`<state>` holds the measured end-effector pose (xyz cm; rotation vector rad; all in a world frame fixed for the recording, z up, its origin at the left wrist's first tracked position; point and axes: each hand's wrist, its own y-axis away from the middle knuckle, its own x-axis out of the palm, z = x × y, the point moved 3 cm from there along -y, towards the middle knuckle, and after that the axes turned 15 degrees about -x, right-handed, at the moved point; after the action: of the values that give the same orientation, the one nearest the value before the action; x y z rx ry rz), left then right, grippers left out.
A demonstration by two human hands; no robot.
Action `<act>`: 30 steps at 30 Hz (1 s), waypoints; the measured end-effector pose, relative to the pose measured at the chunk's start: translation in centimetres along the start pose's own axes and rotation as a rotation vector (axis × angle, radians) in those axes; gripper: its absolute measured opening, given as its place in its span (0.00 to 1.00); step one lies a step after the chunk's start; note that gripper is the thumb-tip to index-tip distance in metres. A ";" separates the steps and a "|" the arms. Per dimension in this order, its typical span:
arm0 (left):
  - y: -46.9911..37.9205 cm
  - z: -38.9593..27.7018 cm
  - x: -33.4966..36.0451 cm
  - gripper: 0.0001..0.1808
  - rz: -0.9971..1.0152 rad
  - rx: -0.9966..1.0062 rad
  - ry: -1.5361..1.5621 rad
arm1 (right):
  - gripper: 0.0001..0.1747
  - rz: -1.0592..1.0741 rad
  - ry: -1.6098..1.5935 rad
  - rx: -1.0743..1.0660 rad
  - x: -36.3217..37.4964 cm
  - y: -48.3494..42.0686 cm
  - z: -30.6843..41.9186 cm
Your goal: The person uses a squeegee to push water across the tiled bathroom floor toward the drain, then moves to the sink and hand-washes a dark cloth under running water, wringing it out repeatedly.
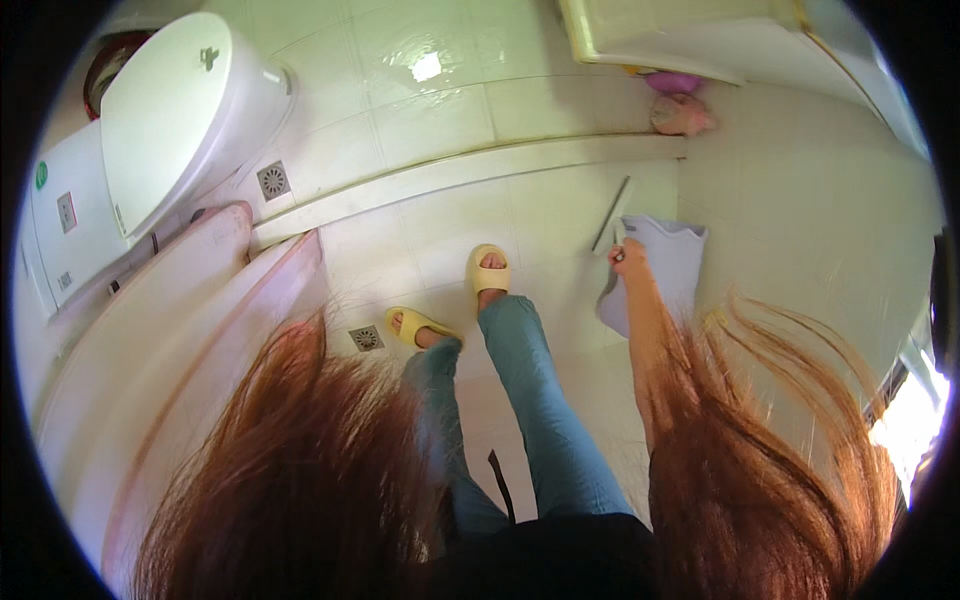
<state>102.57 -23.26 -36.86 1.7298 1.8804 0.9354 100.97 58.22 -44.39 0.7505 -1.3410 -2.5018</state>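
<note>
My right hand is closed around the short pale handle of a hand squeegee. Its long narrow blade points away from me, above the tiled floor. Just behind and to the right of the hand is a lavender-grey plastic bin with a wavy rim, close to the wall. My forearm covers part of it. My left hand is out of view; long hair hangs over the lower left of the picture. Yellow slide sandals are on my feet, on the pale floor tiles.
A raised threshold strip crosses the floor ahead, with wet tiles beyond. A toilet stands upper left, near one floor drain; another floor drain is by my feet. Sliding-door-like panels line the left. A pinkish bag lies at the wall.
</note>
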 end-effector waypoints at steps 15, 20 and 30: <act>11.7 -1.8 10.3 0.05 -0.400 -0.150 0.140 | 0.10 0.500 1.785 -0.520 16.6 8.0 -24.0; 15.9 -2.6 8.5 0.04 -0.450 -0.270 0.149 | 0.30 0.605 2.001 -0.760 18.1 17.9 -34.2; 20.3 -0.1 6.2 0.04 -0.512 -0.220 0.430 | 0.36 0.844 1.758 -0.768 20.6 33.8 -38.4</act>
<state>115.87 -17.19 -21.47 0.8941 2.2255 1.3014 101.62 3.17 -41.13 1.2030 0.0611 -0.7558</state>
